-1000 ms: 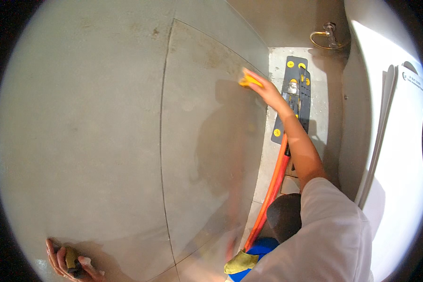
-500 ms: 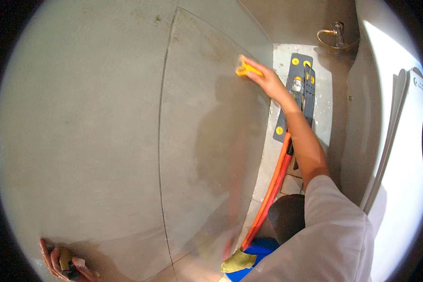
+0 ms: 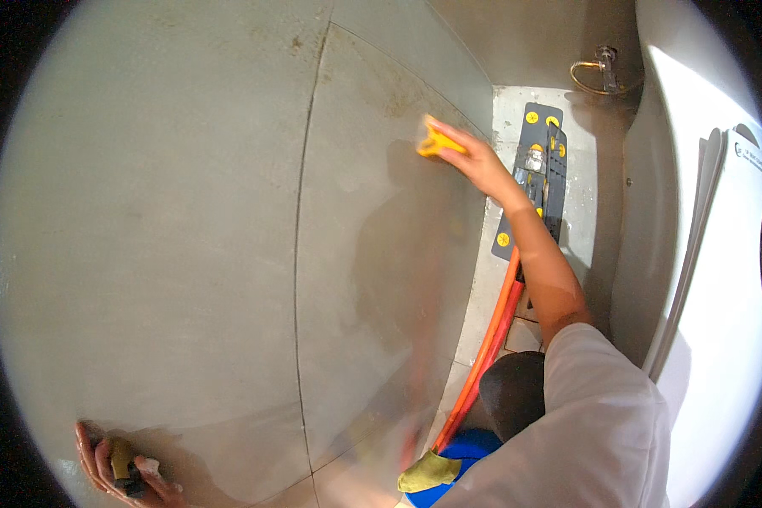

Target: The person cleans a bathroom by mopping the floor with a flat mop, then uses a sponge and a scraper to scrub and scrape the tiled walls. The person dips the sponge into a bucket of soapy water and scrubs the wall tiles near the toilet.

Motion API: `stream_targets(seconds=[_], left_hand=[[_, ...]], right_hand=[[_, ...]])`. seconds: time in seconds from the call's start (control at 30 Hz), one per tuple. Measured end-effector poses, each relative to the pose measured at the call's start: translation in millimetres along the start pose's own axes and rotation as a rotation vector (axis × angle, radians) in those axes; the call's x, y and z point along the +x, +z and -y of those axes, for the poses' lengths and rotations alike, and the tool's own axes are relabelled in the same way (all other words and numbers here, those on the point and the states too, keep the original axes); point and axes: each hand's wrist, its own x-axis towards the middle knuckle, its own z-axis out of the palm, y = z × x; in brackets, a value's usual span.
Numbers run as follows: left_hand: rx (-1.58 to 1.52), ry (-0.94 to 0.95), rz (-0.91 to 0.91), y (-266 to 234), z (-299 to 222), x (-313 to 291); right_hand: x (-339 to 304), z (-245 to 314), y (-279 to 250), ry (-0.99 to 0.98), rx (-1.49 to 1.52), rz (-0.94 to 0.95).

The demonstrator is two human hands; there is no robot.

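My right hand [image 3: 476, 165] is closed around a small yellow brush [image 3: 440, 142], its pale edge blurred against the upper right of a large grey wall panel [image 3: 372, 279]. Brownish stains [image 3: 395, 103] mark the panel just up and left of the brush. Down at the lower left, my left hand [image 3: 102, 466] wraps around an olive-yellow and black object [image 3: 125, 466]. Fingers hide much of that object, so its kind is unclear. White foam sits on this hand.
Right of the panel lies a flat grey mop head [image 3: 527, 135] with yellow discs, its orange handle [image 3: 487, 356] running toward me. A blue bucket [image 3: 474, 444] with a yellow-green cloth [image 3: 429, 472] stands near my body. A metal valve [image 3: 605, 68] with a hose juts out behind; a white fixture [image 3: 720, 339] lines the right.
My right hand has slid a little down the panel with the yellow brush. The whole view has shifted slightly. My left hand keeps its hold at the lower left.
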Motion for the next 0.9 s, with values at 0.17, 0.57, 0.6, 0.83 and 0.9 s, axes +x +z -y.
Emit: stream_targets(seconds=[0.17,0.57,0.6,0.83,0.9], left_hand=[[0.003,-0.022,-0.037,-7,-9,10],[0.072,-0.101,0.090,-13,-1,-8],[0.042,-0.113,0.066,-11,0,-7],[0.002,-0.153,0.099,-12,-13,7],[0.006,-0.155,0.086,-15,-12,2]], right_hand=[[-16,-38,-5,0.041,0.102,-0.083],[3,-29,-7,-0.006,0.119,-0.057],[7,-32,-7,0.003,0.104,-0.077],[11,180,68,-0.376,0.244,-0.177],[2,195,84,-0.436,0.084,-0.206]])
